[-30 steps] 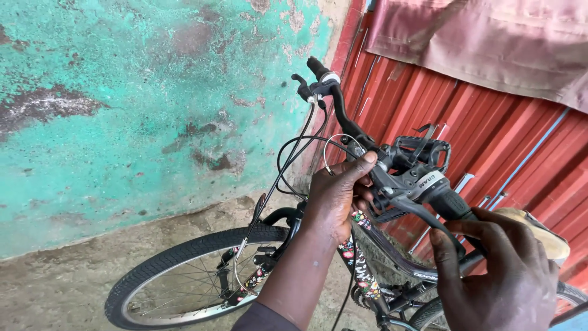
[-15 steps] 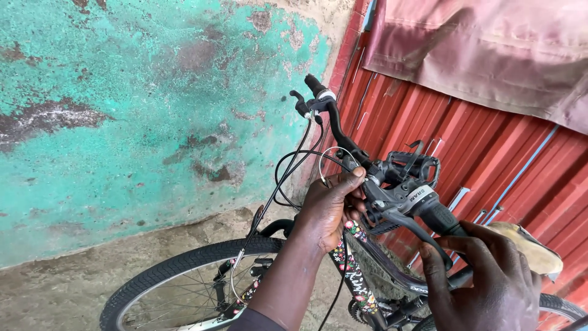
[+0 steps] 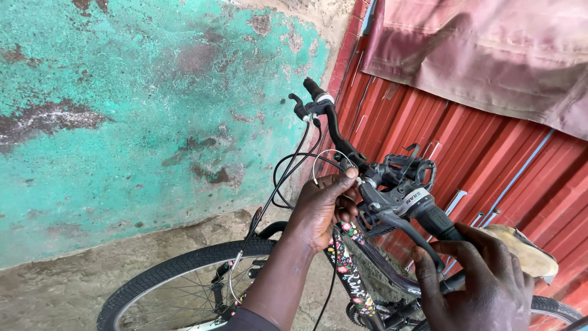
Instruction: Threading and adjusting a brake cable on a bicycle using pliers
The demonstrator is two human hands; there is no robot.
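Note:
A black bicycle stands against the wall, its handlebar (image 3: pixel 334 132) running from upper middle toward the lower right. My left hand (image 3: pixel 321 208) is at the middle of the bar, thumb and fingers pinching a thin silver cable (image 3: pixel 327 156) that loops up beside the shifter (image 3: pixel 407 199). My right hand (image 3: pixel 481 285) wraps the near grip, fingers lying by the black brake lever (image 3: pixel 407 236). The frame tube (image 3: pixel 349 270) carries a flowered pattern.
A peeling turquoise wall (image 3: pixel 153 122) fills the left. Red corrugated sheeting (image 3: pixel 490 159) stands behind the bike, with a dusty pink cloth (image 3: pixel 490 55) hung over it. The front wheel (image 3: pixel 184 288) rests on bare dirt ground. A worn tan saddle (image 3: pixel 527 251) shows at the right.
The view has shifted slightly, so the bike sits lower and more to the right. My left hand stays at the cable, and my right hand has slid lower on the grip.

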